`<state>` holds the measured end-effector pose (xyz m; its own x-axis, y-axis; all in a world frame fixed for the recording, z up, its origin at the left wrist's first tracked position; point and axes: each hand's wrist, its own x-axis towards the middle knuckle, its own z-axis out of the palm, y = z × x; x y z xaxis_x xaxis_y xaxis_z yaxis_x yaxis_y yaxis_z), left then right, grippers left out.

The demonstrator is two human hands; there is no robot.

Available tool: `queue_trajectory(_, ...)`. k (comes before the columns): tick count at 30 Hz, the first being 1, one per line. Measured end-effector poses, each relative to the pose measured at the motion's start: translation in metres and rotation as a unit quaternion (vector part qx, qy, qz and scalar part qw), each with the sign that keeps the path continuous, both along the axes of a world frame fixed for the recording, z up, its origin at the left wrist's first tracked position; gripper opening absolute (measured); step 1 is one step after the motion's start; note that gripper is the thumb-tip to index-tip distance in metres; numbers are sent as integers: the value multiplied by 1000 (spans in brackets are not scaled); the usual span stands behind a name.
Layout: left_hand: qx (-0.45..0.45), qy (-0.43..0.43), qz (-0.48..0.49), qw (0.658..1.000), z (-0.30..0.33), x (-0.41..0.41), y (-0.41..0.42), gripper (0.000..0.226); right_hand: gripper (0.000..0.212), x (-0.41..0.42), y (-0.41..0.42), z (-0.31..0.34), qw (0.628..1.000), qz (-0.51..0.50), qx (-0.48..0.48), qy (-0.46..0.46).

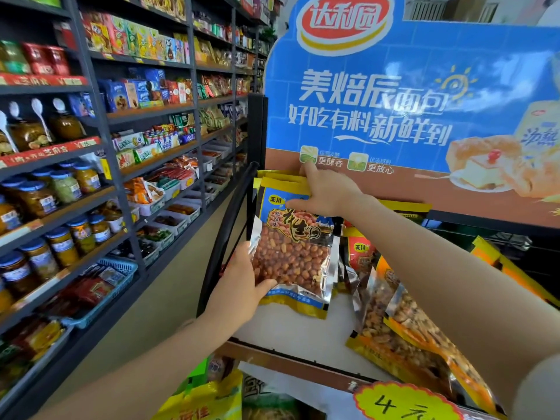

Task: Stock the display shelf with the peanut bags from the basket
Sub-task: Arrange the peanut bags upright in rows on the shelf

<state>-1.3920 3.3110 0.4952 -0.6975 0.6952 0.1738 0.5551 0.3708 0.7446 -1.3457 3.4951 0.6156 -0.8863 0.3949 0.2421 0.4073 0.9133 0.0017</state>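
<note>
A yellow-and-blue peanut bag (295,253) with a clear window stands upright at the left end of the white display shelf (303,331). My left hand (242,280) grips its lower left side, thumb across the front. My right hand (324,192) pinches the bag's top edge, with the index finger pointing up against the blue signboard. More bags of the same kind stand right behind it (272,177). Orange-topped peanut bags (403,322) lie leaning on the shelf to the right. The basket is out of view.
A blue advertising board (409,101) rises behind the shelf. A black metal frame (230,213) borders the shelf's left side. Tall shelving (121,147) with jars, snacks and trays runs along the left aisle. A yellow price tag (403,404) sits at the shelf's front edge.
</note>
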Motion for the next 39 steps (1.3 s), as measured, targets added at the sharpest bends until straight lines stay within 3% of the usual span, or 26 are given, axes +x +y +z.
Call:
queue_trajectory(2,12,-21,-12,1000,-4,-2,2,68,71,1,5,2,999,8,-40,-36)
queue_trajectory(5,31,-99,-35,994,-6,-6,5,71,25,5,12,10,994,83,-49,-44)
queue_trajectory(8,73,-165,-44,983,-3,-6,8,91,25,15,9,18,989,149,-22,1)
queue_trajectory(11,105,-146,-52,982,3,-7,10,101,20,29,2,24,977,192,-54,71)
queue_trajectory(15,105,-149,-57,982,2,-7,11,116,22,41,-3,37,972,183,-146,14)
queue_trajectory(19,121,-198,-99,968,1,-5,9,92,17,27,0,38,989,108,-73,-66)
queue_trajectory(22,83,-200,-77,973,-3,-6,1,65,43,19,11,26,997,22,-15,-66)
queue_trajectory(25,51,-212,-64,974,-7,-9,-4,85,39,21,26,13,997,-66,-28,19)
queue_trajectory(28,46,-220,-60,973,-9,-10,-4,76,20,21,32,-3,989,-138,-16,60)
queue_trajectory(30,46,-229,-57,971,-9,-10,-3,65,20,21,31,-11,988,-137,-25,59)
queue_trajectory(35,43,-229,-57,971,-9,-10,-5,80,32,30,30,-2,996,-32,-75,48)
queue_trajectory(39,22,-223,-42,974,-8,-9,-6,73,34,28,28,10,978,1,-206,31)
